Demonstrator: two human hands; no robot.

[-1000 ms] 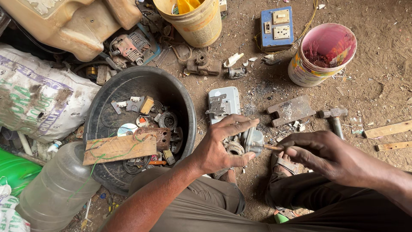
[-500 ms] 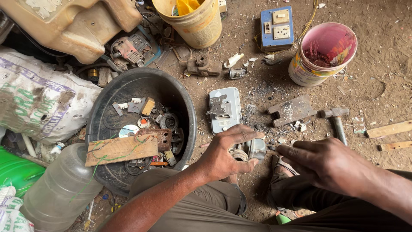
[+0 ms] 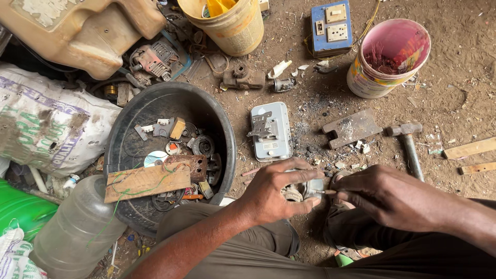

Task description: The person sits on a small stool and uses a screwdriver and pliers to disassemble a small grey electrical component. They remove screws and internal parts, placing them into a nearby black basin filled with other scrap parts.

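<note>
A: What has your left hand [image 3: 276,194] got?

B: Your fingers are curled tight around a small metal part [image 3: 302,189], pinning it to the dirt just near your knees, in the middle of the scene.

A: And the right hand [image 3: 385,194]?

B: It's closed in a pinch on a thin tool [image 3: 326,192], whose tip touches the part's right side.

A: What's around you?

B: A grey box [image 3: 271,132] lies just beyond the part, a black basin [image 3: 129,139] of scrap sits to the left, and a hammer [image 3: 408,142] rests to the right. A pink bucket [image 3: 387,57] stands far right.
</note>
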